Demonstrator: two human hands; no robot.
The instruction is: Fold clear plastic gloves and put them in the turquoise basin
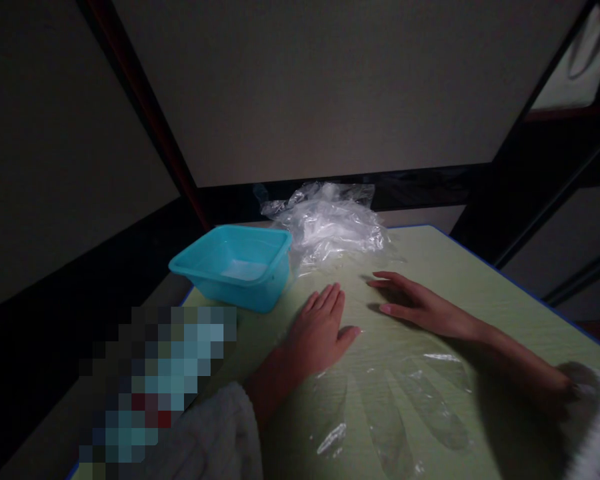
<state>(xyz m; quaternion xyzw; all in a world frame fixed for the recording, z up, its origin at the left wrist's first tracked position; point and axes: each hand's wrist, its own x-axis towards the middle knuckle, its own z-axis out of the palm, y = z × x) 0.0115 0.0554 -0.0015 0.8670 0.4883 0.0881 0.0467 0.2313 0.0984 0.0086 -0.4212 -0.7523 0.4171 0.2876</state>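
Fingers (327, 299) of the person's left hand (314, 339) lie flat and pressed together, pointing away toward the far edge, with the thumb stuck out to the right. Across from it, the right hand (433, 310) has its fingers loosely curved and its thumb set apart from them, with nothing visible between; from its shadow, I'd say it hovers just over the bench (463, 267).

Near both hands a clear plastic glove (390, 407) is laid out on the bench, on the person's side of them. Its long axis runs from the person's body toward the far edge, the long lobes fanning out toward the body (one slants off to the right). I can't tell whether the left palm rests on its film or on bare bench; the upper end is too transparent to trace.

Beyond the hands sits a heap of crumpled clear plastic (330, 227), and just beside it, to the left, an upright turquoise basin (240, 287). Nearer, past the left sleeve (215, 433), something is blurred into squares.
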